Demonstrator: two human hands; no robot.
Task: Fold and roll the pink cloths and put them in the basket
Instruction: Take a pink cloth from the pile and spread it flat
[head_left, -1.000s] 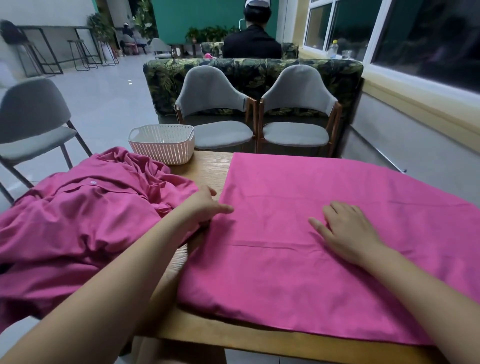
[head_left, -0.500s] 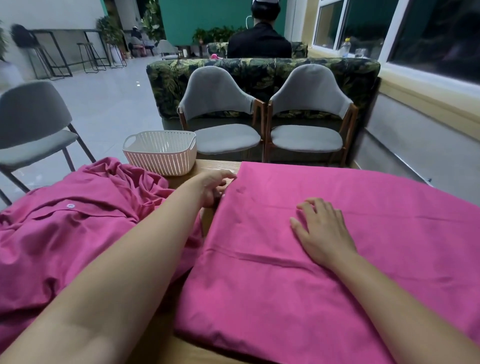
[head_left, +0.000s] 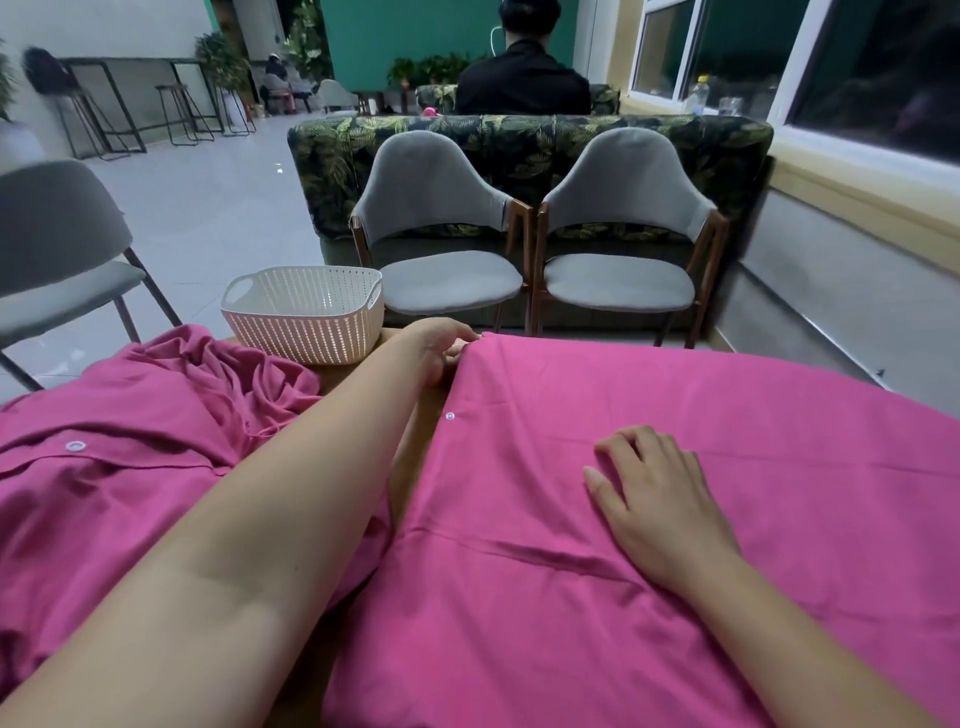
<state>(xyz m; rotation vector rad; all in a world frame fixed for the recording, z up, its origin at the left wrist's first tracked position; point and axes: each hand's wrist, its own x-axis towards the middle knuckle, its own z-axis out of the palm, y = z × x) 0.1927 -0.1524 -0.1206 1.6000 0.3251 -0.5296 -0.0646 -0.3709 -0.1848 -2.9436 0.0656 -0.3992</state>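
Covering most of the wooden table (head_left: 415, 452), a flat pink cloth (head_left: 675, 415) lies beside a crumpled pink pile (head_left: 130, 467) (left side), with a white basket (head_left: 304, 317) at the far edge and grey chairs (head_left: 447, 234) beyond. The left hand (head_left: 441, 348) pinches the flat cloth's far left corner; the right hand (head_left: 660, 499) rests on it, fingers loosely spread.

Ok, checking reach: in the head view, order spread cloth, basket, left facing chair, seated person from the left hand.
1. Spread cloth: corner in the left hand.
2. Basket: just left.
3. Left facing chair: beyond the table.
4. Seated person: far back.
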